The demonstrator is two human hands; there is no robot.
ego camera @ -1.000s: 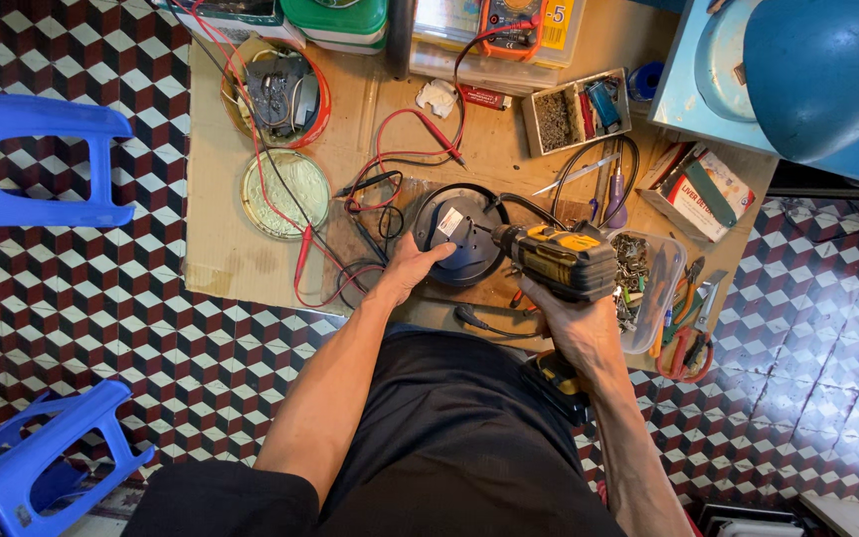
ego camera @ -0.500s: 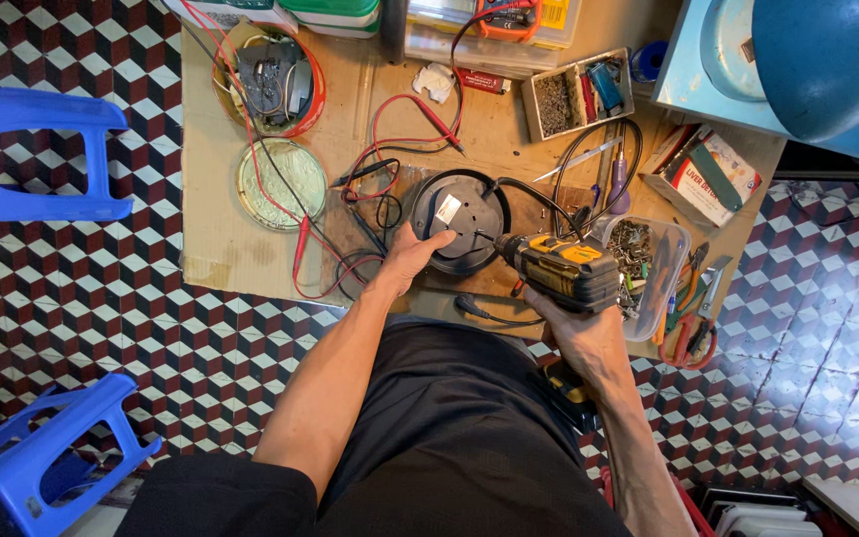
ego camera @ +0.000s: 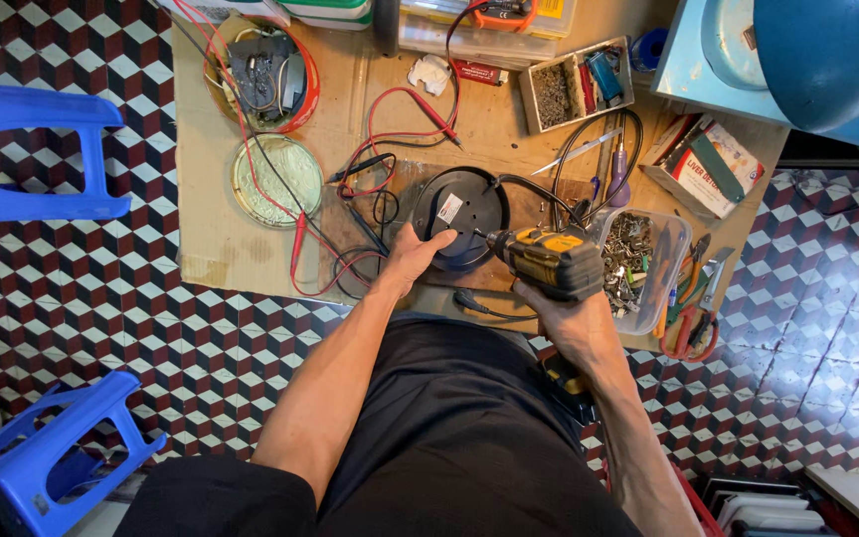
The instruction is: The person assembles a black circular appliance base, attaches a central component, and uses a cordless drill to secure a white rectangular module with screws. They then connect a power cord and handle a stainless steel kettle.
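- My left hand (ego camera: pixel 412 257) rests on the near left rim of the round black appliance base (ego camera: pixel 459 214), fingers spread over its edge and pressing it down onto the cardboard sheet (ego camera: pixel 251 259).
- My right hand (ego camera: pixel 571 323) is wrapped tight around the grip of the yellow and black cordless drill (ego camera: pixel 549 261); its bit points left and meets the base near its right side.
- The base lies flat in the middle of the cardboard, a small white label on its top, and a black cord (ego camera: pixel 539 191) loops out of its far right edge.
- Just right of the drill stands a clear plastic tub (ego camera: pixel 663 273) filled with screws and small metal parts.
- Right of the tub, pliers with red handles (ego camera: pixel 693 323) lie at the near right corner of the cardboard.
- Red test leads (ego camera: pixel 390 124) curl across the cardboard on the far side and to the left of the base.
- A round tin lid (ego camera: pixel 275 179) lies well to the left, and a red-rimmed bowl (ego camera: pixel 305 94) of parts sits beyond it.
- Far right of the base, a divided box (ego camera: pixel 574 85) holds screws.
- Two blue plastic stools (ego camera: pixel 27 149) stand on the checkered floor to my left.
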